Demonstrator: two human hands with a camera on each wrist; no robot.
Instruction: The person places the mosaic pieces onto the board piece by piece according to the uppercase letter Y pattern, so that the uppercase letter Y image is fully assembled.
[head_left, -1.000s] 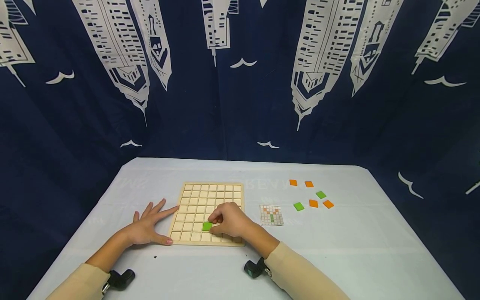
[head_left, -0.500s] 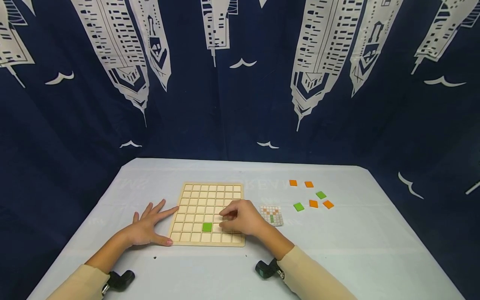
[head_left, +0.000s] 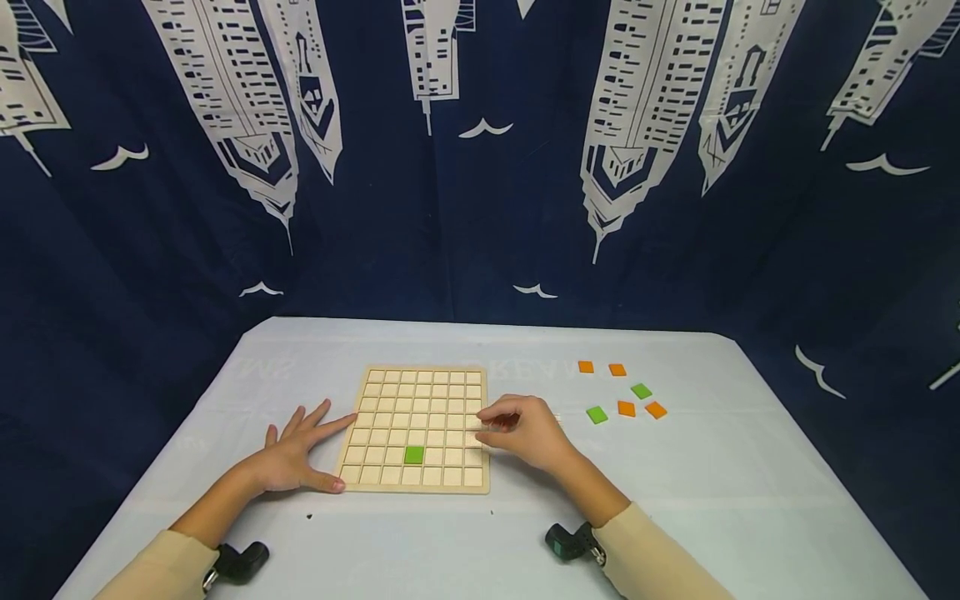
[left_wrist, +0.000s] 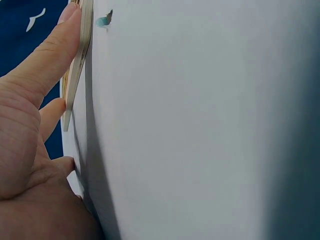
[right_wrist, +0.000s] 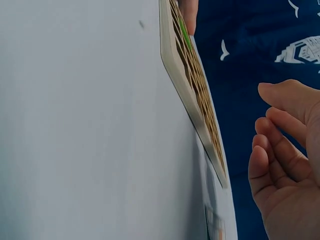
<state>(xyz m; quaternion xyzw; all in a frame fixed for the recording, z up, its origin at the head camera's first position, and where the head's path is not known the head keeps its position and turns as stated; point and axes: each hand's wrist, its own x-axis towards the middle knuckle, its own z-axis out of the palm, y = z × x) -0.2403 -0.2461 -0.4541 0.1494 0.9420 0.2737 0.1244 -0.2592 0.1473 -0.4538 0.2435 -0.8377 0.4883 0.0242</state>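
A square wooden grid board (head_left: 420, 490) lies on the table, with one green tile (head_left: 414, 455) in a cell of its second row from the front. My left hand (head_left: 288, 457) is spread at the board's left edge, thumb and index fingertip touching the rim. Over the board's right edge hovers my right hand (head_left: 525, 429), fingers loosely bent and thumb apart, holding nothing. In the right wrist view that hand (right_wrist: 290, 145) shows a gap between thumb and fingers. A small printed pattern card (right_wrist: 215, 224) lies beside the board, mostly hidden behind the right hand in the head view.
To the right lie loose tiles: several orange ones, such as the orange tile (head_left: 626, 408), and two green ones, including the green tile (head_left: 597, 415). A dark speck (head_left: 309, 517) is on the white table (head_left: 420, 550). A dark blue printed cloth (head_left: 450, 208) hangs behind.
My right hand has let go of the green tile in its cell and drawn back rightward to the board's right edge, covering the card. The left hand stays in place.
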